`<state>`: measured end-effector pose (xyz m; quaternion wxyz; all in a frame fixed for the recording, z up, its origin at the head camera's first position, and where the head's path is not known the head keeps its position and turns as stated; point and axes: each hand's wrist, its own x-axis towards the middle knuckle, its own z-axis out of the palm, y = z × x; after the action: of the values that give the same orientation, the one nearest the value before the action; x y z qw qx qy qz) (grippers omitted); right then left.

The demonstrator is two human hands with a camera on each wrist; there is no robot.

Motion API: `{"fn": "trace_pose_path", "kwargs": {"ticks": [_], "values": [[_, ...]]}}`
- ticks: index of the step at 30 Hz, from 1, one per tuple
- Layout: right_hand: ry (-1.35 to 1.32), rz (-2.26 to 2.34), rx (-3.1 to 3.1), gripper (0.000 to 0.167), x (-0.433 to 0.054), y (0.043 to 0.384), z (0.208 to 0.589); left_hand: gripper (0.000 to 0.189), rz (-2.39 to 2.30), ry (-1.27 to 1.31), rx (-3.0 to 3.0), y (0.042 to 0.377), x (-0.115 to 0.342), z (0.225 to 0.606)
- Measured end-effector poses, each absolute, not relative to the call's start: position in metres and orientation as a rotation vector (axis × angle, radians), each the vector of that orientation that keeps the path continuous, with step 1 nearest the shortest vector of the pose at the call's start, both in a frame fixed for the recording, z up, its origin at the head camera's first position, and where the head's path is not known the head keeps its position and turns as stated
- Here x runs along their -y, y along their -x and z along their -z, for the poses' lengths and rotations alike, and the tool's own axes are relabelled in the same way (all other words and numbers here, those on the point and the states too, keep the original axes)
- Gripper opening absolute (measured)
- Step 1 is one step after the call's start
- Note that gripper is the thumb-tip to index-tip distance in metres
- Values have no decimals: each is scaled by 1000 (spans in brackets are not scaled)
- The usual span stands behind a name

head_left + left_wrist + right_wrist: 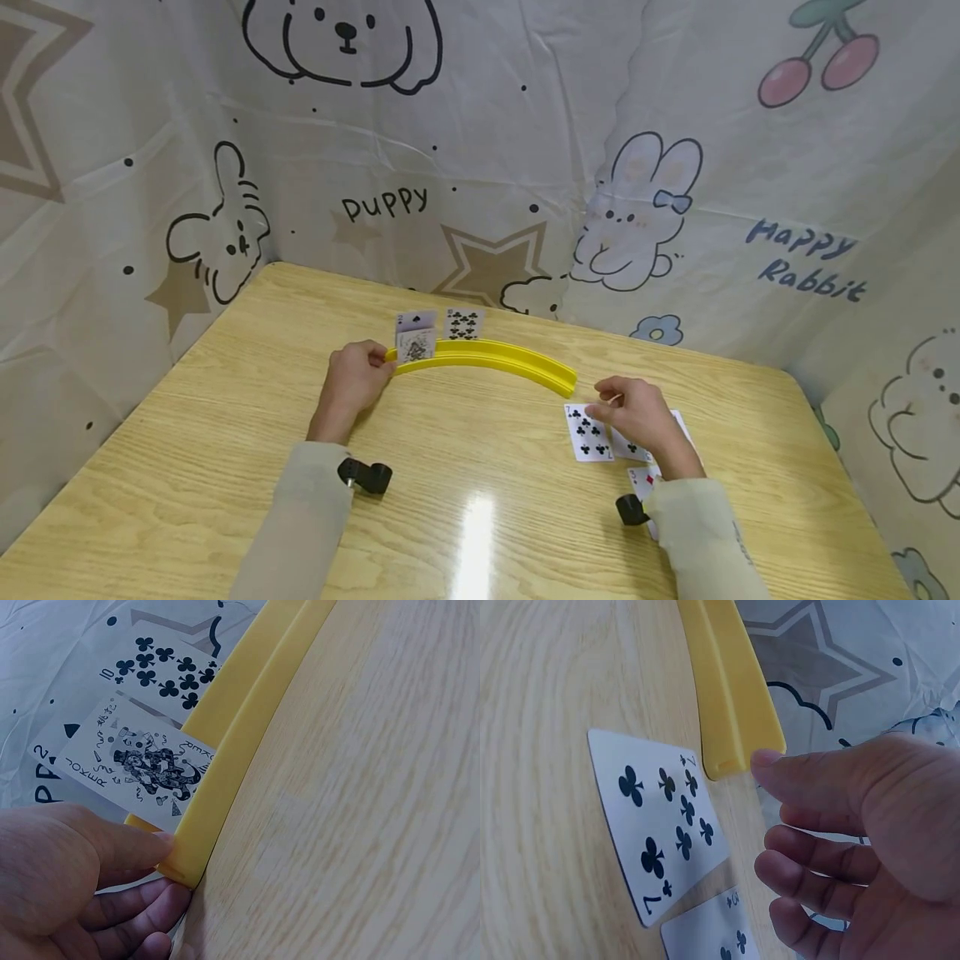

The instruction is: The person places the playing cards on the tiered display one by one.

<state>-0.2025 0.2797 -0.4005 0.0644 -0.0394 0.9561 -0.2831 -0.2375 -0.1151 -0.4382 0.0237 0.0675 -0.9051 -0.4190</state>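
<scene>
A curved yellow card holder lies across the wooden table. Its left end is pinched between the thumb and fingers of my left hand. Upright in its slot stand a joker, a two of spades partly behind it, and a ten of clubs. My right hand hovers by the holder's right end, its fingers loosely curled around nothing. Below that hand lie a seven of clubs and a three of clubs, the latter partly covered by the hand in the head view.
A three of diamonds lies nearer the front, partly hidden by the right wrist and its camera. The wooden table meets a printed cloth hanging at the back and sides.
</scene>
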Motion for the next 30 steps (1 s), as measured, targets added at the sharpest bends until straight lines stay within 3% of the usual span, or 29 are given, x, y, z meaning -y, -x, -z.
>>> {"fn": "trace_pose_path", "kwargs": {"ticks": [30], "values": [[147, 640, -2822, 41, -281, 215, 411, 24, 1277, -139, 2770, 239, 119, 440]]}}
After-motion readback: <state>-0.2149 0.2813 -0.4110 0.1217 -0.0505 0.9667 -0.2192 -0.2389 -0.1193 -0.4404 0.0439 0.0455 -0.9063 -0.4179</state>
